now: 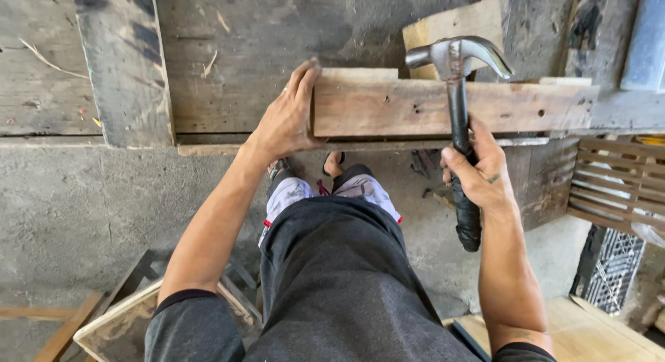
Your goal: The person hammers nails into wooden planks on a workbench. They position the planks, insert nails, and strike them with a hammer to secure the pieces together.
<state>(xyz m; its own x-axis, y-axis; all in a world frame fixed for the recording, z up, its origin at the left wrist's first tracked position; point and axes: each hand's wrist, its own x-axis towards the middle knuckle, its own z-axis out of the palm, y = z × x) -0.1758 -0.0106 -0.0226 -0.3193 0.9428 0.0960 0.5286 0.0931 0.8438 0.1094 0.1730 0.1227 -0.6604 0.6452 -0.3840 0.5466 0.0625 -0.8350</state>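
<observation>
Steel hammer (457,99) clenched in right hand (478,171) | left hand (287,116) fingers flat against plank (443,107) end

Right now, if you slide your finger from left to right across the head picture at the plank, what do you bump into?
Dark upright board → left hand → wooden plank → hammer in the right hand → slatted crate.

The left hand (287,116) presses flat against the left end of a plank (388,107) on the workbench's (228,64) front edge; the right hand (478,171) grips a hammer (457,99) (head up) over it.
</observation>
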